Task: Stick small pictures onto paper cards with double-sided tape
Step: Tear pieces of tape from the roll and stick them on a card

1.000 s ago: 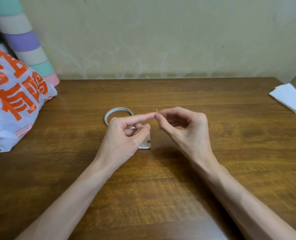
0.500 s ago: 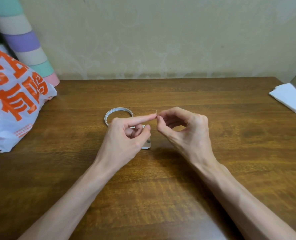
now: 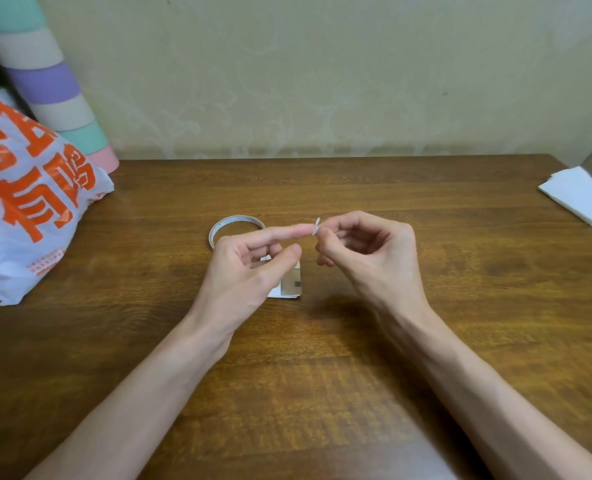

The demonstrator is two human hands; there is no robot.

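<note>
White tape scrap [image 3: 317, 226], tiny, pinched at the fingertips of R hand [image 3: 374, 258]: thumb and forefinger closed on it, other fingers curled. Scrap also touches the tip of the straight forefinger of L hand [image 3: 246, 268]; L thumb sits apart below, gripping nothing, remaining fingers loosely bent. Both hands are raised above wooden table [image 3: 322, 375]. Beneath L hand: small paper card [image 3: 291, 287] flat on table, partly hidden, w/ brownish printed patch; detail too small to read. Double-sided tape roll [image 3: 236, 218], a thin ring, lies flat just behind L hand. Far L: white plastic bag [image 3: 28, 220] w/ orange lettering, striped cylinder [image 3: 45, 81] behind it. Far R edge: folded white paper [image 3: 581, 195].
</note>
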